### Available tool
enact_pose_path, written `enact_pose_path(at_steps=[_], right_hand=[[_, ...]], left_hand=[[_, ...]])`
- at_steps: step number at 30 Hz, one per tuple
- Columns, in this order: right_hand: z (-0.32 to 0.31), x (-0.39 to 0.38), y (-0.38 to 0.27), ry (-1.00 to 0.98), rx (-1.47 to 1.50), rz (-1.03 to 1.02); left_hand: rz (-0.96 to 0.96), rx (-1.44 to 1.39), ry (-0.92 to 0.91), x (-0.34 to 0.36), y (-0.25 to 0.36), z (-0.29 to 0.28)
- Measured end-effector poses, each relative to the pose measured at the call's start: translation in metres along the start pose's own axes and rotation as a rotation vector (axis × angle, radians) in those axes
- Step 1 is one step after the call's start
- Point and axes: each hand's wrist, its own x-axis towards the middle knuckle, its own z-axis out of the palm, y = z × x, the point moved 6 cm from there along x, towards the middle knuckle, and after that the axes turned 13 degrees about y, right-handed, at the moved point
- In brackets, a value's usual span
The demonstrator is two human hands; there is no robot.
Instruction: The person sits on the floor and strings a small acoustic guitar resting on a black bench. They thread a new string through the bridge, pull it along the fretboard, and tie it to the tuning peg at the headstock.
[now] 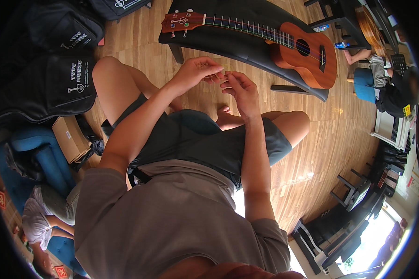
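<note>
Above my lap, my left hand [199, 73] and my right hand [242, 93] meet with their fingertips close together. Thumb and fingers of each are pinched; whatever tiny or thin thing lies between them is too small to make out. Just beyond them a brown wooden ukulele [284, 63] rests face up on a black padded bench [228, 11]. Its headstock with several tuning pegs points left, and its body with the round sound hole lies to the right. Coloured strings run along the neck. Neither hand touches the ukulele.
Black instrument bags [56, 88] are piled at the left, beside a cardboard box [70, 139] and a blue seat [42, 158]. One person [44, 223] sits at lower left, another [398, 93] at far right near a blue stool [364, 85]. Wooden floor [321, 153] surrounds the bench.
</note>
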Motion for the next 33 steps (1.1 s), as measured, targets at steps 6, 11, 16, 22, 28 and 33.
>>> enact_pose_path(at_steps=[6,11,16,22,28,33], right_hand=[[0.001,-0.001,-0.003,-0.023,0.165,0.033],[0.004,-0.004,-0.009,-0.027,0.163,0.052],[0.003,-0.004,-0.007,-0.041,0.088,-0.008],[-0.002,0.001,-0.008,0.082,0.116,-0.007],[-0.011,0.004,-0.005,0.114,0.073,-0.037],[0.001,-0.004,-0.015,0.088,-0.062,-0.138]], left_hand=[[-0.101,-0.162,-0.104,0.001,-0.005,0.003],[-0.067,-0.059,-0.096,-0.001,-0.005,0.005],[-0.034,-0.01,-0.088,-0.004,0.001,0.01],[-0.02,0.01,-0.08,-0.004,0.003,0.01],[-0.069,-0.008,-0.082,-0.001,0.0,0.004],[-0.041,0.014,-0.093,-0.002,0.0,0.004]])
